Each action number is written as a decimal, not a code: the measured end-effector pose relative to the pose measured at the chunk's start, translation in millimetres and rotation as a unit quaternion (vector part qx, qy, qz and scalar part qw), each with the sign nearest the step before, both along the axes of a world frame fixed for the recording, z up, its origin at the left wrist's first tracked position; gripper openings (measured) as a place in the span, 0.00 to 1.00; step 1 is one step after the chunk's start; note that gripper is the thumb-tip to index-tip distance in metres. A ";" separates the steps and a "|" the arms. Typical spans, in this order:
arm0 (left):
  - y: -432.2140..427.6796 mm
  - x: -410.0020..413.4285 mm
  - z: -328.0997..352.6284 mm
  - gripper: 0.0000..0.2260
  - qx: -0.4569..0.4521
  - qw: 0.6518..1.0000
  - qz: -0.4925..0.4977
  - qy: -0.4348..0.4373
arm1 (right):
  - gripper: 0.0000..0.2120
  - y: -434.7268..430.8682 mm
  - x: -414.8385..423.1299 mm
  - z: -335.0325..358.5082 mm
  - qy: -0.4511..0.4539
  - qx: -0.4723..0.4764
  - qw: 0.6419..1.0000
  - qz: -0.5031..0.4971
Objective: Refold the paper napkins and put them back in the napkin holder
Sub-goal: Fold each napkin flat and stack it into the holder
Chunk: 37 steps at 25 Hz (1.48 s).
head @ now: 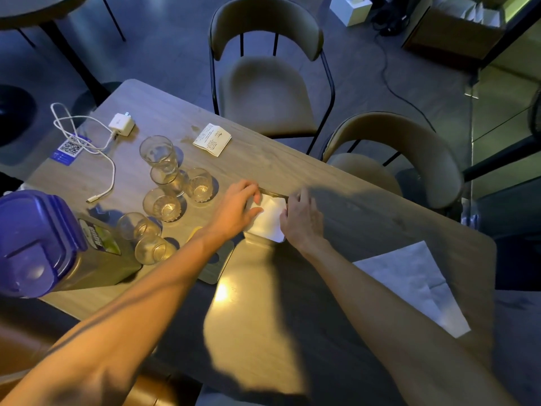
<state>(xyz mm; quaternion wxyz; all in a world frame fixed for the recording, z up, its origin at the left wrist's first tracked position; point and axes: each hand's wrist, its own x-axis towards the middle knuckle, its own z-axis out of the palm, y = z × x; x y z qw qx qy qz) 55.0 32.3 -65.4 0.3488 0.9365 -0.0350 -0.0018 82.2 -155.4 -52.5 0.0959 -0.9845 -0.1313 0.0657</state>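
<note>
A folded white napkin (270, 219) lies on the wooden table (366, 206) at its middle. My left hand (241, 205) grips the napkin's left side with fingers and thumb. My right hand (301, 221) pinches its right edge. A thin dark bar (273, 194) runs along the napkin's far edge between my fingertips; I cannot tell what it is. A flat metal plate with a cut-out hole (218, 263), possibly part of the napkin holder, lies partly under my left forearm. A second napkin (415, 285), opened out and creased, lies at the table's right edge.
Several empty glasses (164, 183) stand left of my hands. A pitcher with a purple lid (38, 244) sits at near left. A white charger (121, 123) with its cable, a QR card (70, 148) and a printed slip (212, 139) lie farther back. Two chairs (269, 92) stand behind the table.
</note>
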 end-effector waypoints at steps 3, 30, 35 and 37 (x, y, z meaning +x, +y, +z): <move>-1.7 0.3 0.0 0.12 0.129 0.991 -0.019 0.043 | 0.15 -0.6 -1.4 -2.4 0.009 0.014 1.000 -0.007; -28.5 2.3 22.9 0.33 0.342 0.905 -0.025 0.251 | 0.28 -20.4 -10.2 15.4 0.211 0.045 0.975 0.056; -40.1 12.9 55.4 0.23 0.365 0.916 -0.032 0.166 | 0.28 -56.3 -15.3 32.9 0.178 0.168 0.970 0.013; -59.3 17.5 68.2 0.21 0.366 0.923 -0.047 0.109 | 0.27 -76.9 -20.8 39.4 0.149 0.217 0.965 -0.022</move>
